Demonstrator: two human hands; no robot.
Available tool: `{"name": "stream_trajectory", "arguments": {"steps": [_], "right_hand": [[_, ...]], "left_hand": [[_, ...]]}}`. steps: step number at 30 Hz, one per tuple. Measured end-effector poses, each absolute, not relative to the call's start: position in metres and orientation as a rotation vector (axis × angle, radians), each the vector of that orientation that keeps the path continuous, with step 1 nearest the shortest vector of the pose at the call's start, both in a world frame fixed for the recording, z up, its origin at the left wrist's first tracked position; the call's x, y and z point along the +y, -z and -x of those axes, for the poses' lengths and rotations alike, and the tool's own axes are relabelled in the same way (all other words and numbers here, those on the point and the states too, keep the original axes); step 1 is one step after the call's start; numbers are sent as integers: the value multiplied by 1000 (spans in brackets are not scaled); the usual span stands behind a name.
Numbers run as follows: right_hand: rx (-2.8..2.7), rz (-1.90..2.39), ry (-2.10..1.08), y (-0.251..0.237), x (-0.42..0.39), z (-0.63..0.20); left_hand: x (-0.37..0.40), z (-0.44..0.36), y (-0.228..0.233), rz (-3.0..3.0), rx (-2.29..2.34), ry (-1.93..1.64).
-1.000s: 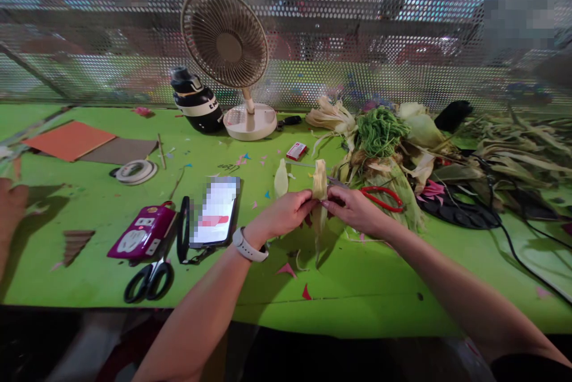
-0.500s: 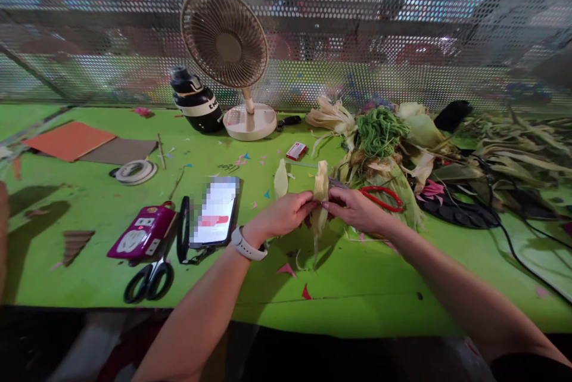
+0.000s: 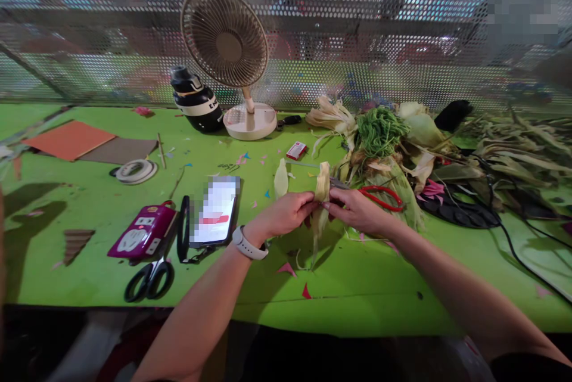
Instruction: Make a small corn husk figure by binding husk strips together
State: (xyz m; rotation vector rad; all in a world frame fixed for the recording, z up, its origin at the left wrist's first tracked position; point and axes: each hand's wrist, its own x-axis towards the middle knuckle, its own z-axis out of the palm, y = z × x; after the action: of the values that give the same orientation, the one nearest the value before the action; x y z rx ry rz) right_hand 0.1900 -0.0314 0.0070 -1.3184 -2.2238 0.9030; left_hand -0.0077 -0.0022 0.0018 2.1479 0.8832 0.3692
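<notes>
Holding one pale corn husk [image 3: 321,188] with both hands, I keep it standing up just above the green table [image 3: 357,286]. My left hand [image 3: 286,213] pinches it from the left, fingers closed on it. My right hand [image 3: 357,210] pinches it from the right, fingers closed on it too. The two hands almost touch at the husk's middle. Its thin bottom end hangs down toward the table.

There is open green room in front of my hands, all the way to the near table edge. Only a few small paper bits lie there. To my right the room is tight: a big heap of husks [image 3: 513,149] and green strings [image 3: 379,129] sits just beside my right hand, with one pair of red-handled pliers [image 3: 379,196] close to it. A black cord [image 3: 522,251] runs along the right side.

To my left I count one phone [image 3: 215,210], one purple power strip [image 3: 143,231], one pair of black scissors [image 3: 149,279] near the table edge, and one roll of tape [image 3: 135,171]. At the back stand one fan [image 3: 230,48] and one bottle [image 3: 196,102] by the metal mesh wall [image 3: 402,24].
</notes>
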Motion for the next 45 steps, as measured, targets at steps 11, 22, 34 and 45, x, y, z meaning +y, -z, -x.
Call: {"name": "stream_trajectory", "arguments": {"steps": [11,22,34,45], "right_hand": [[-2286,1429,-426,9,-32,-185],[-2283,1569,-130,16,-37,-178],[-1845,1415,-938,-1,-30,-185],[-1464,1130,-1524,-7,-30,-187]], "left_hand": [[-12,-3,0,-2299,1079,-335],[-17,-8,6,-2428,1203,-290],[-4,-2,5,-1673,846,-554],[-5,-2,2,-1445,719,-682]]}}
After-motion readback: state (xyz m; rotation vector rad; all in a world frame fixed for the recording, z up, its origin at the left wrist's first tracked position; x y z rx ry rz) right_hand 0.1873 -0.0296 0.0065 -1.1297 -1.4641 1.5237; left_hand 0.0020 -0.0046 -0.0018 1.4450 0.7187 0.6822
